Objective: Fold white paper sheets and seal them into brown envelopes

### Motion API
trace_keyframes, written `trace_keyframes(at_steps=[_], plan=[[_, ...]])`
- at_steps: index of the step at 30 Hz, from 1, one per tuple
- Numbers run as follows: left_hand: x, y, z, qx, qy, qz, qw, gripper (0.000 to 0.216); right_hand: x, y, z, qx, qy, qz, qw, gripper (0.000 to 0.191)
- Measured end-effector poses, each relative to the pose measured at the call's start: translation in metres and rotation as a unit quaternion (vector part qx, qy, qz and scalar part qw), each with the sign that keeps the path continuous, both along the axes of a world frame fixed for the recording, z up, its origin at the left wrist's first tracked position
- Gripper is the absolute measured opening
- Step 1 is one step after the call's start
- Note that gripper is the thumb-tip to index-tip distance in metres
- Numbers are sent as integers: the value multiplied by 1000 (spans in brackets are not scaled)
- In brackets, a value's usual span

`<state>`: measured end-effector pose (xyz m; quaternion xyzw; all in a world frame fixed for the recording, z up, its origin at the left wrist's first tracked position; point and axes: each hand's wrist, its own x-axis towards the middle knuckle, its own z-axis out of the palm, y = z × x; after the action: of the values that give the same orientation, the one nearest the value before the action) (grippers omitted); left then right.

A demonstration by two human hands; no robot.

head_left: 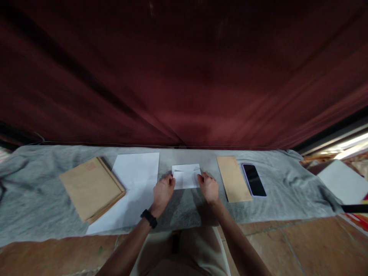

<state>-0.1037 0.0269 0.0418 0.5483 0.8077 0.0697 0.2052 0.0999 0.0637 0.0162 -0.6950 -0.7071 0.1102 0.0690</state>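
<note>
Head view: folded paper (186, 181) is pinched at its side edges by left hand (164, 189) and right hand (209, 188); best kept flat on the bench (184, 209), creases pressed evenly.

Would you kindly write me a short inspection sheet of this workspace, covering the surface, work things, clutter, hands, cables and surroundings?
Surface: grey cloth, creased toward both ends.
Work things: folded white paper between the hands; stack of brown envelopes on the left, overlapping large white paper; single brown envelope on the right.
Clutter: phone, screen dark, beside the single envelope.
Hands: left hand and right hand pinch opposite side edges of the folded paper.
Cables: thin string or wire at the far left; cannot tell which.
Surroundings: red curtain beyond the cloth; tiled floor below.
</note>
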Motion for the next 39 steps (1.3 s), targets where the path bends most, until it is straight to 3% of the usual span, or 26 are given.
trace_keyframes(at_steps=[20,34,39], plan=[[3,17,1,5,64,-2,998,37,-15,23,0,13,-52,-5,999,40],[5,22,-2,11,69,5,998,38,-14,25,-11,70,-27,0,997,31],[5,22,0,6,70,3,997,38,-13,21,-9,129,-19,32,991,30]])
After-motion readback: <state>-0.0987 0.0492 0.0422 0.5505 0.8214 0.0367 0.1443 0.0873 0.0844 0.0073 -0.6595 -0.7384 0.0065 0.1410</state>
